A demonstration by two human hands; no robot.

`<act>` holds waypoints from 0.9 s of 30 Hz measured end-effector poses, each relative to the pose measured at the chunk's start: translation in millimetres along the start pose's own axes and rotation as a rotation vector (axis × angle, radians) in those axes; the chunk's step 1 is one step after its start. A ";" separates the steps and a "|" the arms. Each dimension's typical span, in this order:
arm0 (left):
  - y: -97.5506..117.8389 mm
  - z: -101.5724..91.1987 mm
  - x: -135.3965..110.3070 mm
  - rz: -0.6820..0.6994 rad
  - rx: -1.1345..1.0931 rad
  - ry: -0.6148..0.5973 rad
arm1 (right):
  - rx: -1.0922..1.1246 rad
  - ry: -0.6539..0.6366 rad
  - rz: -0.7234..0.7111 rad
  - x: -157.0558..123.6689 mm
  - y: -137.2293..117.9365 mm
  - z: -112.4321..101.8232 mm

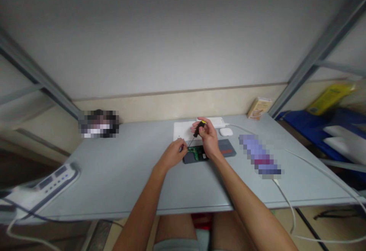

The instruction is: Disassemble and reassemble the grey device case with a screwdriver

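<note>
My right hand [210, 136] is wrapped round the dark handle of a screwdriver [198, 129] with a yellow end cap. Its thin shaft slants down to the left, toward an opened dark device [190, 158] with a green circuit board [196, 152] showing. Beside the device's upper left corner, my left hand [174, 153] has its fingers pinched together close to the screwdriver tip. Whatever may be between those fingers is too small to make out. A grey flat panel or box [228, 148] with a reddish patch lies by the device, partly behind my right wrist.
Behind the hands lie a white sheet [183, 129], a white power strip [215, 122] and a small white case [226, 132]. A phone [259, 153] with a cable sits at right, a small box [259, 108] at the back. Another power strip [54, 184] is at left.
</note>
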State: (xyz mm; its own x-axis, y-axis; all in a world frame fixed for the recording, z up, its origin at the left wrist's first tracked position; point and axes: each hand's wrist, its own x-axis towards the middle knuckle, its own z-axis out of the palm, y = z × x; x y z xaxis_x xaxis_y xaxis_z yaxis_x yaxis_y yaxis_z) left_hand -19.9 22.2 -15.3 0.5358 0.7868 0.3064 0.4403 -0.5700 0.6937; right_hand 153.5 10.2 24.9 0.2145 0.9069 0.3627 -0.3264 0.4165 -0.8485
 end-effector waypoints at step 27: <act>-3.0 3.3 -0.6 -0.015 0.014 0.022 | -0.061 -0.016 -0.089 -4.0 -0.9 9.4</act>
State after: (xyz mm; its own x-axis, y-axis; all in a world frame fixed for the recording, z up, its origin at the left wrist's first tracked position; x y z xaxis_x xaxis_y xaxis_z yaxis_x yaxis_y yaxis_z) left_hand -19.2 22.6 -19.8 0.5130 0.8003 0.3104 0.4585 -0.5612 0.6891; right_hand 144.2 6.8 27.8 0.2254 0.8677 0.4431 -0.2503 0.4911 -0.8343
